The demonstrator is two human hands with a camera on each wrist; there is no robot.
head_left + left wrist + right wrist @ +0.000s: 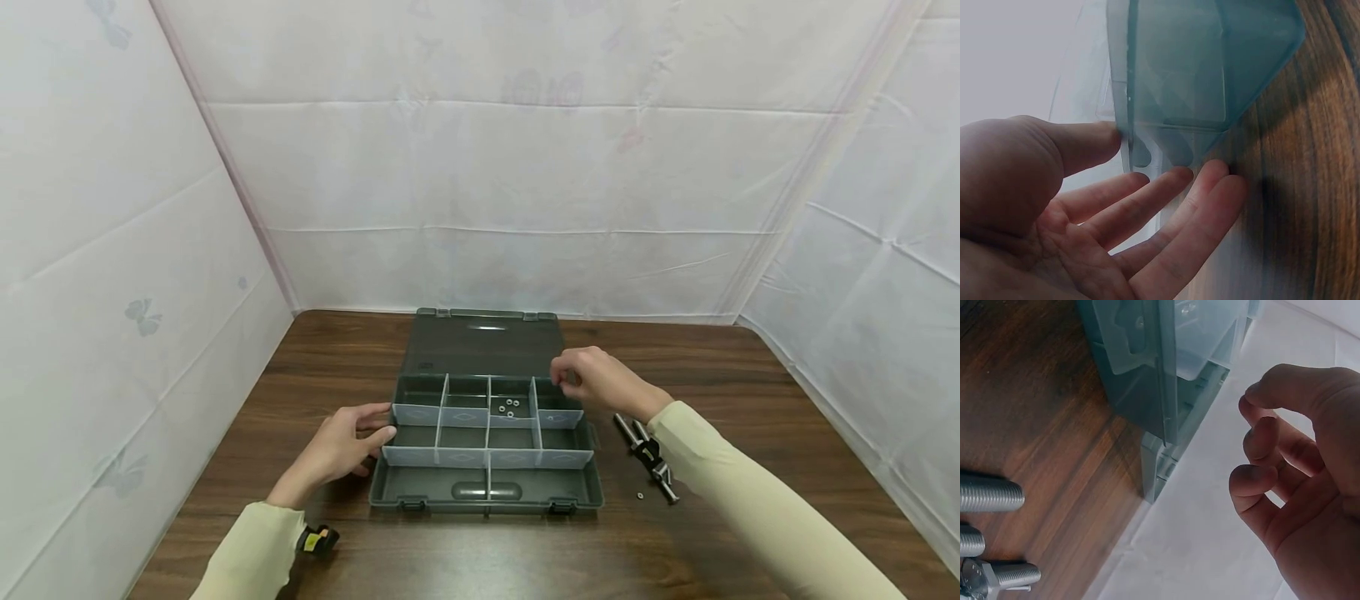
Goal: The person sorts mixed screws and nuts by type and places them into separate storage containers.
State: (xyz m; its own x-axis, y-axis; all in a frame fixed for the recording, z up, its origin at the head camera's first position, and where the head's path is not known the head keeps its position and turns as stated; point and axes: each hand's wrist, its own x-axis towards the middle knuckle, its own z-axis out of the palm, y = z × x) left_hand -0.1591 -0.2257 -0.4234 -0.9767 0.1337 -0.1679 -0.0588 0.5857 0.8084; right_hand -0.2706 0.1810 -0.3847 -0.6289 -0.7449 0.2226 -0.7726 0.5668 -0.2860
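Observation:
A translucent grey-green compartment box (487, 507) lies on the table, its lid (483, 343) folded open toward the back. My left hand (341, 442) touches the box's left side, thumb at the rim; in the left wrist view its fingers (1166, 240) reach along the side wall. Several small nuts (509, 407) lie in the third compartment of the back row. Over the back right compartment hovers my right hand (596, 379). Its fingers (1254, 478) are loosely curled, thumb and forefinger tips close together, and nothing shows between them. A small pale spot appears below it in that compartment.
Metal bolts (666, 487) lie right of the box, partly covered by the right wrist's black camera; their threaded ends show in the right wrist view. One loose nut (640, 496) sits nearby on the wooden table (480, 554). White cloth walls (487, 183) enclose the table.

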